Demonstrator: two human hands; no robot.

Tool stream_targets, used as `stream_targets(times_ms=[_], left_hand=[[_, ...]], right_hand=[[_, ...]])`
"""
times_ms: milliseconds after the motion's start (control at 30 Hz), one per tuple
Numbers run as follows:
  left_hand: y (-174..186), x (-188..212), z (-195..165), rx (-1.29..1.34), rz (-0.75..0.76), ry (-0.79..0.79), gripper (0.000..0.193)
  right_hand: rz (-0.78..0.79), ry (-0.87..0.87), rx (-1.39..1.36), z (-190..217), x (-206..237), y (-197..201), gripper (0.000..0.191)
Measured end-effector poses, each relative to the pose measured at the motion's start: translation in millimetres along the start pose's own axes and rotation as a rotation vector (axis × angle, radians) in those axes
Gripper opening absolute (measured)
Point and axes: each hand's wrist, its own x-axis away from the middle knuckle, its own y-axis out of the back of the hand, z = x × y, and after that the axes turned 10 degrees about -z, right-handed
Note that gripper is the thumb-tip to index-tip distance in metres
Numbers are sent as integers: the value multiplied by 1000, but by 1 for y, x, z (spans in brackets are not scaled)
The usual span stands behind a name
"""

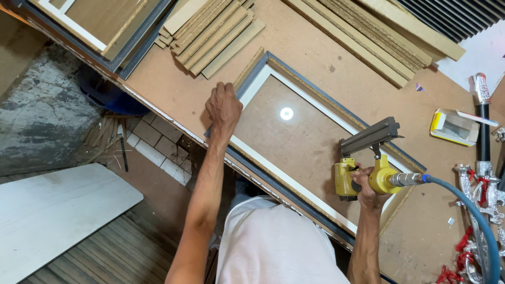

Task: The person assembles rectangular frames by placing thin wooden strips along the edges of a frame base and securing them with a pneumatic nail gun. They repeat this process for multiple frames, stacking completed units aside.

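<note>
hands — nail gun (368, 168), picture frame (294, 137)

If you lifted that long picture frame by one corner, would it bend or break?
The long grey-and-white picture frame would probably sag or twist a little: its rails are thin and long. It likely holds glass, since a light glints in its middle, so it may be fragile. The left hand rests on one corner.

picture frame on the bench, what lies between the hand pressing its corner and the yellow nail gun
In the head view, between the left hand and the nail gun in the right hand lies the frame's brown backing panel, bare except for a bright light reflection.
</note>
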Motion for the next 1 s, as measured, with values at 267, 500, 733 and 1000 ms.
stream_targets(times_ms=[267, 500, 733, 1000], left_hand=[[-17, 38, -27, -37, -122, -47, 22], [-24, 39, -22, -46, -158, -34, 22], [-19, 38, -18, 43, -213, -78, 23], [-6, 33, -21, 168, -187, -2, 14]], right_hand=[[21, -23, -8, -2, -3, 3, 27], [30, -13, 36, 4, -5, 3, 25], [187, -13, 92, 17, -17, -6, 21], [570, -102, -18, -15, -87, -86, 23]])
